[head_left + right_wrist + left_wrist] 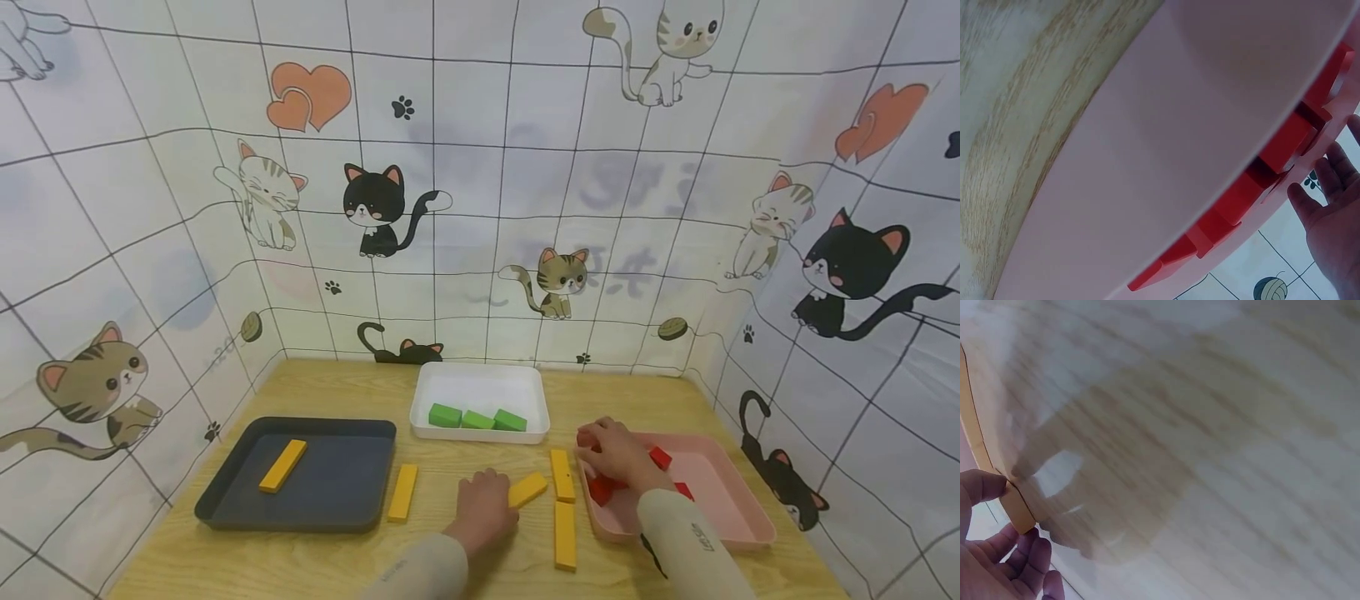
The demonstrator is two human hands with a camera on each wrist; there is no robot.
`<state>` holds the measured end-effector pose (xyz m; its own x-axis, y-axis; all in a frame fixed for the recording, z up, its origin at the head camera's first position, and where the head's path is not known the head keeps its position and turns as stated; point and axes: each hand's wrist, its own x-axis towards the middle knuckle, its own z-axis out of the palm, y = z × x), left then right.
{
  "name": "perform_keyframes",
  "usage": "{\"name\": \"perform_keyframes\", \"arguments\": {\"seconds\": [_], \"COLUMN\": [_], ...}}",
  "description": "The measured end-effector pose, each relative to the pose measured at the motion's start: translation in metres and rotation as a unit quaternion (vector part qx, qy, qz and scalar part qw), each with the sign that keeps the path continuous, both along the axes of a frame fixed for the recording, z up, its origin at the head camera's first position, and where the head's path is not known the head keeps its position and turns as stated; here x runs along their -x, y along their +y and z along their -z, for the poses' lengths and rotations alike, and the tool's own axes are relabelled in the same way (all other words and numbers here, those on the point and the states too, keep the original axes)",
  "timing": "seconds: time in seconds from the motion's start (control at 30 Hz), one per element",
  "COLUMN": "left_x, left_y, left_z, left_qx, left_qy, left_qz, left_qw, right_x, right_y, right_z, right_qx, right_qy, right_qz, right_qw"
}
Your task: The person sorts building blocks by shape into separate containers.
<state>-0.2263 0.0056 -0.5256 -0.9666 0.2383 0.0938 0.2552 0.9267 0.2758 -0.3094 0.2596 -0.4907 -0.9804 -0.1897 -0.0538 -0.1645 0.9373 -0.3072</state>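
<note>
My left hand (483, 510) is low over the table, near its middle. It pinches the near end of a yellow block (529, 489) between thumb and fingers, and the left wrist view shows that block (1017, 511) from its end. My right hand (621, 454) reaches over the left part of a pink tray (723, 492) with several red blocks (601, 490) in it. In the right wrist view, the fingers of this hand (1335, 206) are spread and loosely bent beside the row of red blocks (1285, 144), with nothing between them.
Two yellow blocks (565, 535) lie end to end left of the pink tray. Another yellow block (402, 493) lies beside a dark grey tray (341, 479), which holds one yellow block (283, 466). A white tray (480, 385) with three green blocks (477, 420) stands at the back.
</note>
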Motion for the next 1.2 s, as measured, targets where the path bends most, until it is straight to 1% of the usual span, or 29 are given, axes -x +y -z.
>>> {"name": "perform_keyframes", "arguments": {"seconds": [0.17,0.23,0.37,0.57,0.67,0.77,0.87,0.97,1.03,1.13,1.2], "left_x": [0.004,0.006,0.01,0.014,0.015,0.014,0.016,0.018,0.019,0.019,0.019], "left_y": [-0.011,-0.014,-0.021,-0.032,-0.039,-0.046,-0.054,-0.065,-0.074,-0.091,-0.103], "left_z": [-0.003,-0.004,-0.006,-0.006,-0.011,-0.021,-0.029,-0.035,-0.039,-0.044,-0.047], "left_qx": [-0.064,-0.082,-0.107,-0.132,-0.143,-0.159,-0.176,-0.2,-0.217,-0.232,-0.231], "left_qy": [-0.037,-0.049,-0.061,-0.05,-0.041,-0.028,-0.023,-0.026,-0.027,-0.016,-0.008], "left_qz": [-0.01,-0.015,-0.023,-0.038,-0.045,-0.052,-0.066,-0.088,-0.101,-0.12,-0.133], "left_qw": [0.9972,0.9953,0.9921,0.9893,0.9878,0.9856,0.9818,0.9755,0.9706,0.9653,0.9638], "right_x": [0.0,0.0,0.0,0.0,0.0,0.001,0.001,0.002,0.002,0.001,0.0], "right_y": [-0.001,-0.001,0.0,0.0,0.0,0.0,0.0,0.001,0.001,0.0,0.0], "right_z": [0.0,0.001,0.002,0.002,0.002,0.001,0.001,0.002,0.002,0.003,0.002], "right_qx": [0.006,0.007,0.009,0.007,0.006,0.005,0.002,-0.003,-0.003,-0.003,0.0], "right_qy": [-0.002,-0.001,-0.005,-0.004,-0.004,-0.003,0.002,0.008,0.007,0.006,0.002], "right_qz": [0.005,0.006,0.008,0.004,0.005,0.004,-0.001,-0.008,-0.004,-0.001,0.005], "right_qw": [1.0,1.0,1.0,1.0,1.0,1.0,1.0,1.0,1.0,1.0,1.0]}}
